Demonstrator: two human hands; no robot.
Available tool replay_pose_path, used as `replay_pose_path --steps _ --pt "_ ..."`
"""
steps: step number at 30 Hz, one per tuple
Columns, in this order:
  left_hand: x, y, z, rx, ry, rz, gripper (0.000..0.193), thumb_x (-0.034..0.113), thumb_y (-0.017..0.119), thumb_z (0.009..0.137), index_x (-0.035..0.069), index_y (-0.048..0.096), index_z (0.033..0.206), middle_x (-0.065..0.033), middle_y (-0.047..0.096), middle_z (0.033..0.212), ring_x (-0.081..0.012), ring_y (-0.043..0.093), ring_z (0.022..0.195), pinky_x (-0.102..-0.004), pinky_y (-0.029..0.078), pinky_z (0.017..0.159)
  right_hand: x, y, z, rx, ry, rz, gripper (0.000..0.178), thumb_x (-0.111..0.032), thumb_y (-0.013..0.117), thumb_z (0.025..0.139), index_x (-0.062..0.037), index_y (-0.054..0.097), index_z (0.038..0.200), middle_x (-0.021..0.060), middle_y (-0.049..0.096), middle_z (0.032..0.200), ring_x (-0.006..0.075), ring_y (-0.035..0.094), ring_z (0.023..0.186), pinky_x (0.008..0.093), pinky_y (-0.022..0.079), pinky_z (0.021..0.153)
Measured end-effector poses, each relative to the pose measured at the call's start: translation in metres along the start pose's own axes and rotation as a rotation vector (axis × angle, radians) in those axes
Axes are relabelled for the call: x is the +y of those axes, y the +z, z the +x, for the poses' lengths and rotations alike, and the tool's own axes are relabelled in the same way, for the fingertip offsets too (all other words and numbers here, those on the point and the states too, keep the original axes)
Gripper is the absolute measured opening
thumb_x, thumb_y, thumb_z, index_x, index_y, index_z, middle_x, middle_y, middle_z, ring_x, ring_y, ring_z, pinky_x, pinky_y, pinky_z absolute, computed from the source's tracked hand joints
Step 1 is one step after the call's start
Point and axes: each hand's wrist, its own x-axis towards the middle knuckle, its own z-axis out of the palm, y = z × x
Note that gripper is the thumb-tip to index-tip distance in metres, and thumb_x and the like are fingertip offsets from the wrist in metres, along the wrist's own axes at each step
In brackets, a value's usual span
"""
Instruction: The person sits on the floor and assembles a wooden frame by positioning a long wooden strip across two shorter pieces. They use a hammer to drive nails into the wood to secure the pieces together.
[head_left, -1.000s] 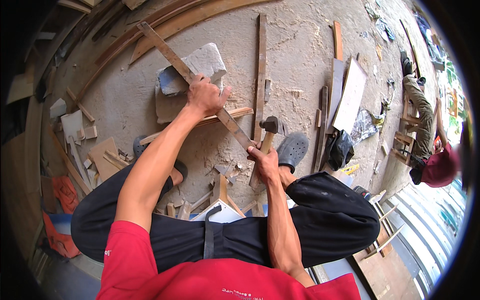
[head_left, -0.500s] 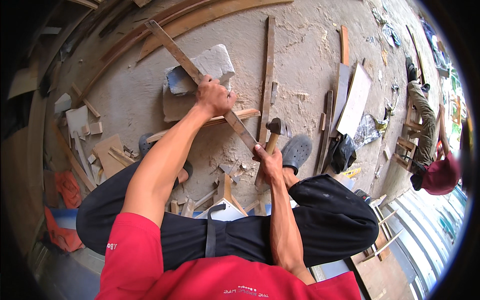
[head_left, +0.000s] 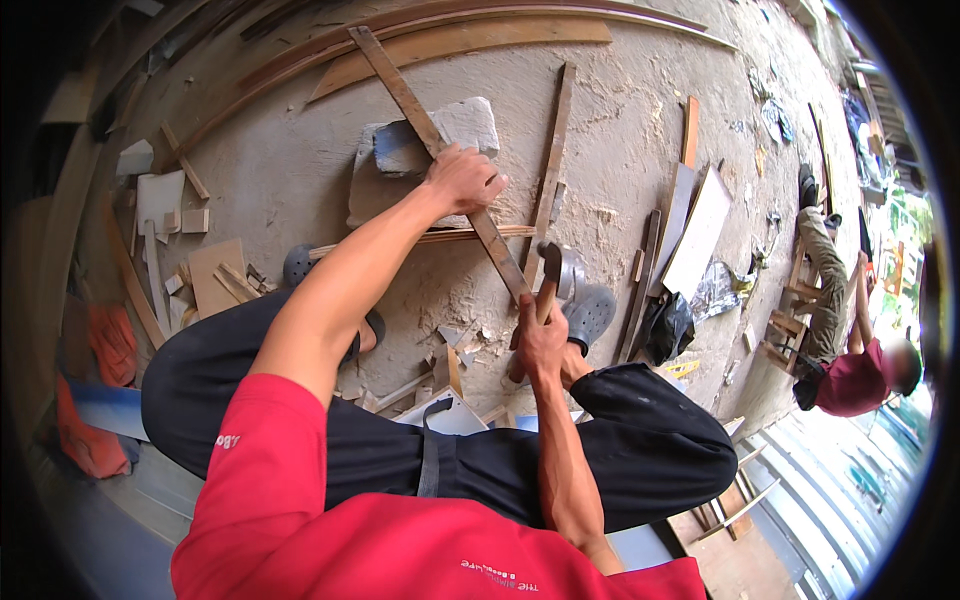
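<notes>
A long, narrow wooden strip (head_left: 400, 92) slants from the far left toward my right foot, crossing a pale concrete block (head_left: 470, 125). My left hand (head_left: 465, 180) is closed around the strip just on the near side of the block. A hammer (head_left: 548, 285) stands with its head up in my closed right hand (head_left: 542, 338). The near end of the strip meets that hand; whether its fingers also pinch the strip, I cannot tell. Several thin wooden slats (head_left: 440, 237) pass beneath the strip near my left wrist.
Another wooden strip (head_left: 555, 150) lies beyond my right clog (head_left: 590, 312). Boards (head_left: 698, 230) and a black plastic bag (head_left: 668, 328) are on the right. Wood offcuts (head_left: 215, 275) litter the left floor. A person in a dark red shirt (head_left: 850, 380) sits at far right.
My view has shifted a little. The hammer head has turned in my right hand. Both hands keep their grips, and the strip still rests across the block.
</notes>
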Motion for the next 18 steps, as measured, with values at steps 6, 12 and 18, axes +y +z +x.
replay_pose_path --steps 6,12,18 --pt "0.004 -0.005 0.003 -0.083 -0.099 0.012 0.045 0.042 0.051 0.086 0.008 0.070 0.063 -0.0183 0.067 0.067 -0.0309 0.064 0.065 -0.0396 0.044 0.079 0.014 0.029 -0.016 -0.087 -0.053 0.035 0.026 -0.024 0.070 0.092 -0.0035 0.054 0.089 0.0052 0.056 0.061 0.0122 0.054 0.052 0.0312 0.043 0.049" --pt "0.002 0.003 0.003 -0.058 -0.160 -0.031 0.041 0.041 0.054 0.082 0.010 0.071 0.060 -0.0189 0.066 0.064 -0.0315 0.063 0.060 -0.0386 0.044 0.078 -0.011 0.041 -0.001 -0.071 -0.096 -0.114 0.025 -0.023 0.069 0.092 -0.0028 0.055 0.089 0.0069 0.055 0.062 0.0142 0.049 0.054 0.0328 0.042 0.053" --pt "-0.001 0.007 0.004 -0.002 -0.165 -0.032 0.035 0.035 0.056 0.078 0.010 0.071 0.059 -0.0185 0.065 0.062 -0.0319 0.063 0.058 -0.0375 0.044 0.079 -0.006 0.024 -0.001 -0.016 -0.302 -0.164 0.032 -0.031 0.066 0.093 0.0001 0.058 0.093 0.0140 0.057 0.068 0.0314 0.052 0.059 0.0431 0.044 0.059"
